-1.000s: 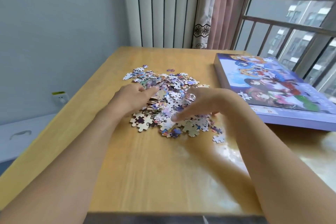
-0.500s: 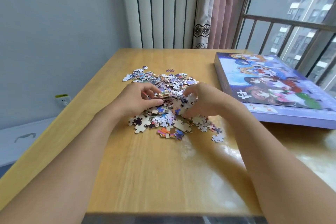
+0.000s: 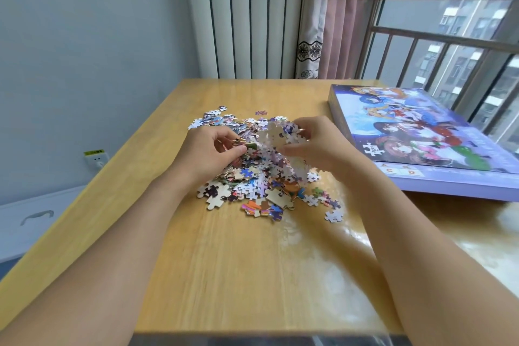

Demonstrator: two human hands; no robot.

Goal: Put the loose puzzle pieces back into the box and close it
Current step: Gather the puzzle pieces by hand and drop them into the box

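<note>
Both hands are working in the pile (image 3: 254,174) of loose pieces lying on the table (image 3: 238,261), just left of the box (image 3: 421,143). The left hand (image 3: 209,153) is curling its fingers around a few pieces at the pile's left side. The right hand (image 3: 314,143) is gripping a raised, blurred clump (image 3: 280,135) above the pile.

The clump is looking loosely held, so pieces are likely to be slipping out and scattering, some toward the table edge. The box is lying shut, lid on, so any handful has nowhere to go until a hand is freed to open it.

Strays (image 3: 333,216) are lying nearest the person, apart from the pile. Beyond the box a curtain (image 3: 331,36) is hanging beside the window railing (image 3: 449,36); left of the table a wall socket (image 3: 97,159) is showing.
</note>
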